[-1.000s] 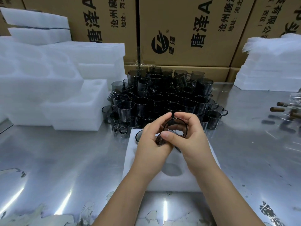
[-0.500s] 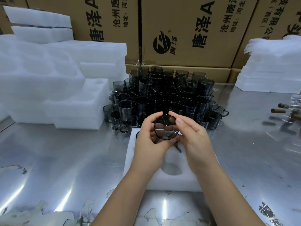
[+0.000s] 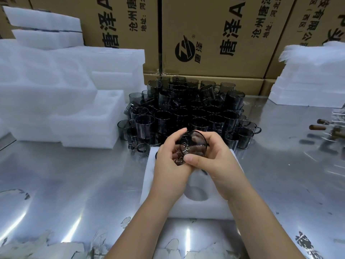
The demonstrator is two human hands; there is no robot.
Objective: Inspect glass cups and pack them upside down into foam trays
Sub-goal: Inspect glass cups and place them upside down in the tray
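While foam tray (image 3: 201,209) lies nearest on steel table (image 3: 74,184), left hand (image 3: 169,165) and right hand (image 3: 218,161) both curl round smoky glass cup (image 3: 194,143), held above tray. Behind: cup pile (image 3: 186,113). Far left: foam stacks (image 3: 56,100). Rearmost: cartons (image 3: 214,34).

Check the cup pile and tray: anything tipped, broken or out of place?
One tipped cup leans against its neighbours at the left edge of the cup pile. The held cup, gripped by left hand and right hand over the foam tray, shows no visible crack.
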